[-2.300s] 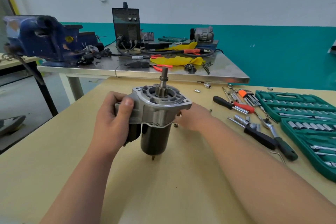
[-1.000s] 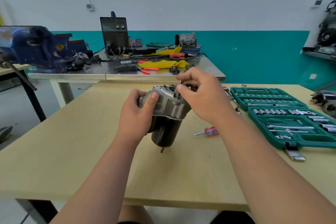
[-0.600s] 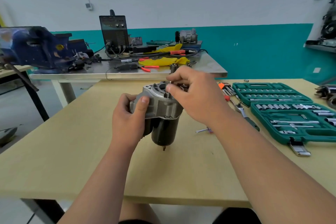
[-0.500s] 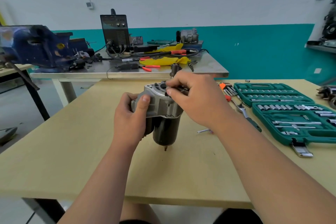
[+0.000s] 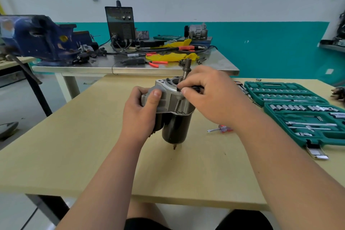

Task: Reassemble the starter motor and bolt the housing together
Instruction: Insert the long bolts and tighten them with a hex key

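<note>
Wooden table (image 5: pixel 74 145). Left hand (image 5: pixel 139 115) wraps aluminium housing (image 5: pixel 168 101) of starter motor (image 5: pixel 175 127) from left, steadying. Motor stands upright mid-table, long axis vertical, shaft (image 5: pixel 186 66) up. Right hand (image 5: pixel 211 97) nearer to flange top, thumb and forefinger pinching small fastener (image 5: pixel 179 89), mostly hidden; insertion likely straight down. Versus 2.3 s ago: right hand moved from motor's right side onto flange; left grip unchanged.

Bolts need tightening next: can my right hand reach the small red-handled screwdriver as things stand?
Probably yes: the screwdriver lies in the open on the table below the right hand, nothing between; its fingers must first leave the housing.
</note>
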Action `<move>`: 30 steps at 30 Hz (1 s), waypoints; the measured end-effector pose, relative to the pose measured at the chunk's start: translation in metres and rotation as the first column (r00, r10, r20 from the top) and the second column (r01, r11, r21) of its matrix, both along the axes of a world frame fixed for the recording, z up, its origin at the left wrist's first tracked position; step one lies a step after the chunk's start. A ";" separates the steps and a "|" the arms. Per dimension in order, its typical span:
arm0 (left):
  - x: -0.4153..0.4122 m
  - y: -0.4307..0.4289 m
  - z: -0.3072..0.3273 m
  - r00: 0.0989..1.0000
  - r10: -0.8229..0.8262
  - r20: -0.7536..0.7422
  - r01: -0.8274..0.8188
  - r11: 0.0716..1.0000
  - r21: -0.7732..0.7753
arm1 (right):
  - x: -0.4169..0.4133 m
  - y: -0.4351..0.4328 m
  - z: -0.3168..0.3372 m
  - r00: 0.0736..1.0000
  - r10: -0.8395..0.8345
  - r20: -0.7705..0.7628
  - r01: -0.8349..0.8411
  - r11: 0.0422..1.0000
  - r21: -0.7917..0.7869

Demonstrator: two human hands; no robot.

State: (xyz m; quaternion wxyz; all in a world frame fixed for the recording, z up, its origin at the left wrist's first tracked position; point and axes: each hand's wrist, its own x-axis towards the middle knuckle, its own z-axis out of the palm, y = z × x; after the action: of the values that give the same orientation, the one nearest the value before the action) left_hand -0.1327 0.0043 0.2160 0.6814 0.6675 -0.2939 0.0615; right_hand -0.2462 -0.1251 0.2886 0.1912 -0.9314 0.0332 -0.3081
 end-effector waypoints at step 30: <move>-0.009 0.006 -0.001 1.000 -0.009 -0.016 0.011 0.996 0.084 | 0.006 -0.007 0.040 0.945 0.127 0.301 -0.313 0.612 0.726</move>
State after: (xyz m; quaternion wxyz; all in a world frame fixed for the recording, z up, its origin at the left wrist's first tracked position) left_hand -0.1414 0.0101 0.2152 0.6553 0.6945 -0.2944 0.0404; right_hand -0.2400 -0.1318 0.3284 0.6058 -0.7191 0.0239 -0.3395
